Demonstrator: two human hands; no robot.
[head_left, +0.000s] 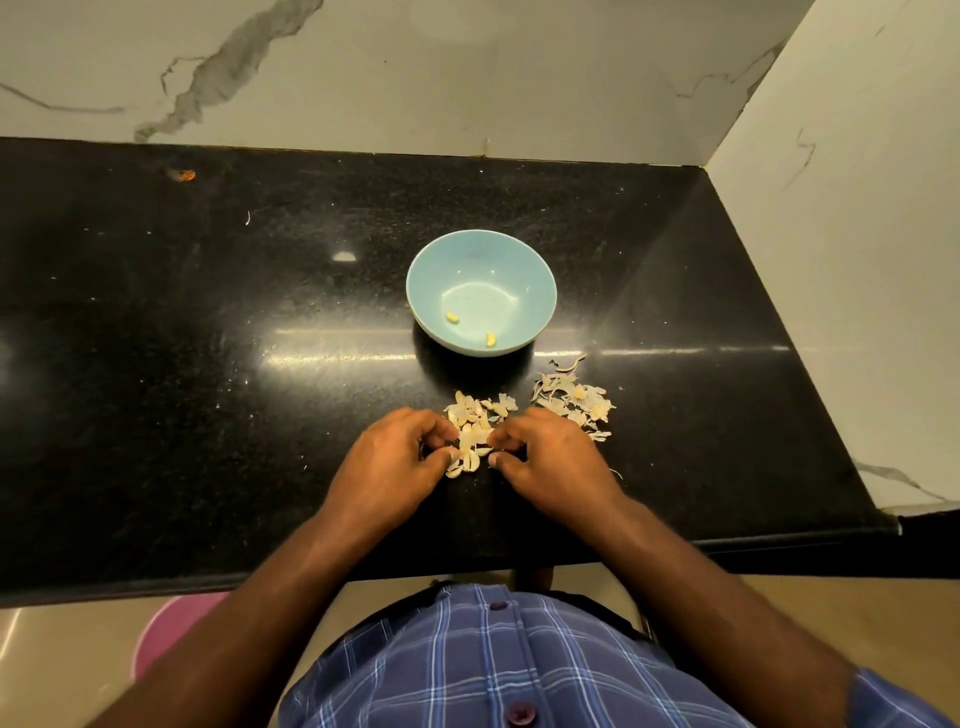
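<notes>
We find no writing, label, brand, number or sign that we can read anywhere in this view.

Fingertips of left hand (395, 457) and right hand (550, 457) curl down into the garlic cloves (475, 441); can't tell if either pinches one. Cloves under both hands are hidden. Pink round thing (169, 636), lower left: partly hidden by desk (208, 364) edge and forearm. Orange speck (182, 175), upper left: too small to identify. Desk cut off at left frame edge.
</notes>
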